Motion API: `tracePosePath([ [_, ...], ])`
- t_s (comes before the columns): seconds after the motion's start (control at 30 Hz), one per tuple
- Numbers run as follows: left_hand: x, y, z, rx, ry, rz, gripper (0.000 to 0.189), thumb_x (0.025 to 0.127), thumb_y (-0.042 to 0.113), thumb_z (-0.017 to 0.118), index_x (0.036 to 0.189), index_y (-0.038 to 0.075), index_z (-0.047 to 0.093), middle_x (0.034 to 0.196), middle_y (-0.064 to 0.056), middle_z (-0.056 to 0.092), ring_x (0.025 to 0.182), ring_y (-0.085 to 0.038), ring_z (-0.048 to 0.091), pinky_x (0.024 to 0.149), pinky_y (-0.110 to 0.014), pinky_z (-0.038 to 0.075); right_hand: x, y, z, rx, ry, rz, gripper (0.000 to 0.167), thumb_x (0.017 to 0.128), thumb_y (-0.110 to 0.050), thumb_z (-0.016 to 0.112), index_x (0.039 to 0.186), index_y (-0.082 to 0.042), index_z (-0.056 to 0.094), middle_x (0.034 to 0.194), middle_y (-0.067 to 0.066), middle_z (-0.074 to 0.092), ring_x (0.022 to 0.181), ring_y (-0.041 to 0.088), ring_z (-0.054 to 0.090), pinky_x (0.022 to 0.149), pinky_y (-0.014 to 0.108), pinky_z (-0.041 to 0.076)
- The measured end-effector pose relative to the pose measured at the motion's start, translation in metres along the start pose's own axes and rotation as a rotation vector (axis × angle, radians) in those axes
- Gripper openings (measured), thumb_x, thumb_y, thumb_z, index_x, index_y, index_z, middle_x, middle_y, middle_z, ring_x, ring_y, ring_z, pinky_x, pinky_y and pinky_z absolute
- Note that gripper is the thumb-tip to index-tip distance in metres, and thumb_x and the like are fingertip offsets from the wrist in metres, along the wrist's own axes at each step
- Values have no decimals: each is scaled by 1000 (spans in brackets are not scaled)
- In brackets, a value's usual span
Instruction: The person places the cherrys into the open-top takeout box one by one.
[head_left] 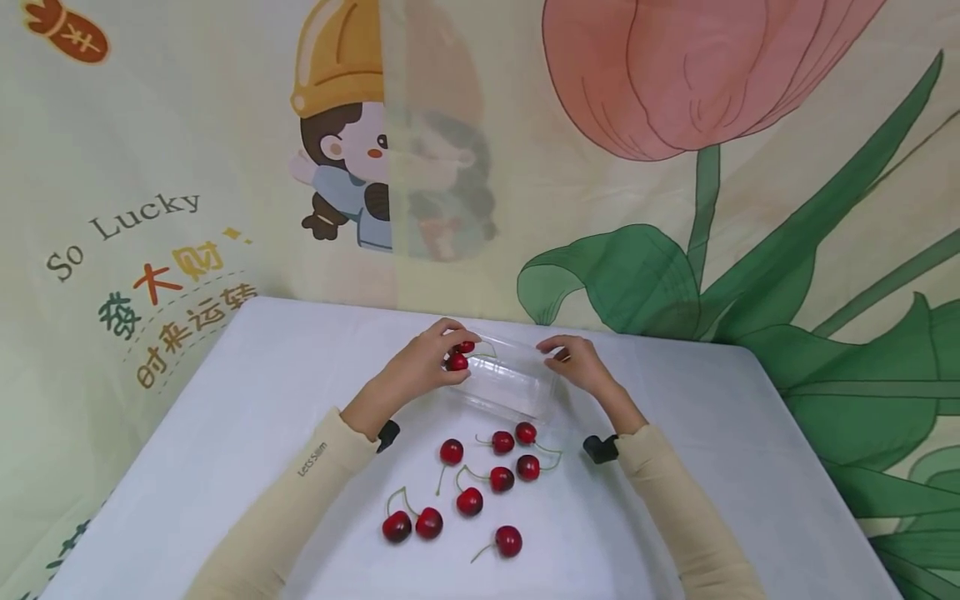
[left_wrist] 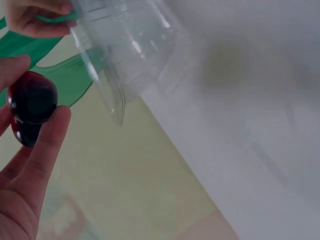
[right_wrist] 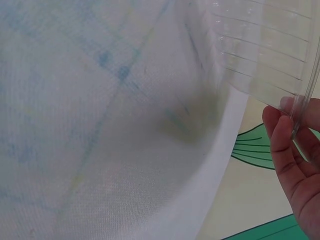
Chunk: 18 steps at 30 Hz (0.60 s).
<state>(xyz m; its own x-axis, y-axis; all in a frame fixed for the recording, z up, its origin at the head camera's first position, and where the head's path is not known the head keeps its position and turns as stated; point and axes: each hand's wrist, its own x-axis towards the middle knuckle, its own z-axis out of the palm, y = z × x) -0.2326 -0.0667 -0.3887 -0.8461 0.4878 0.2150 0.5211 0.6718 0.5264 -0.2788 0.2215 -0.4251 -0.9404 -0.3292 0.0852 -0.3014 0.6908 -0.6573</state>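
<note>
Two dark red cherries (left_wrist: 33, 98) are pinched between the thumb and fingers of my left hand (head_left: 426, 360), beside the left end of a clear plastic box (head_left: 504, 385). My right hand (head_left: 579, 363) grips the rim of that box at its upper right corner; the right wrist view shows the thumb and fingers (right_wrist: 283, 145) on the clear edge. The box (right_wrist: 260, 45) is tilted, and no cherries show on its bottom. In front of it several loose cherries (head_left: 501, 479) with green stems lie on the white table.
The white table (head_left: 660, 500) reaches back to a printed cloth (head_left: 465, 283) with a tulip and a cartoon figure. Nearest to me lies a single cherry (head_left: 508, 542); a pair of cherries (head_left: 397, 527) with their stems close together is at the left.
</note>
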Motion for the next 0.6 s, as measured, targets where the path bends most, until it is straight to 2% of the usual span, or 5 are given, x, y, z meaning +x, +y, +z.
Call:
tracePosePath([
  [0.3,30,-4,27,101,-135,5,41,86,10,73,126,10,62,126,-16,52,101,-26,61,90,-34,53,0,1,3,5,-15,10,25,89,5,64,113,4,68,111,21,68,91,31,65,78,40,57],
  [0.6,41,-11,39,130,-233,-25,39,86,11,74,123,9,63,122,-16,53,98,-24,59,89,-35,53,1,3,1,-10,-16,8,25,89,5,65,114,5,67,111,20,68,90,31,65,77,39,57],
])
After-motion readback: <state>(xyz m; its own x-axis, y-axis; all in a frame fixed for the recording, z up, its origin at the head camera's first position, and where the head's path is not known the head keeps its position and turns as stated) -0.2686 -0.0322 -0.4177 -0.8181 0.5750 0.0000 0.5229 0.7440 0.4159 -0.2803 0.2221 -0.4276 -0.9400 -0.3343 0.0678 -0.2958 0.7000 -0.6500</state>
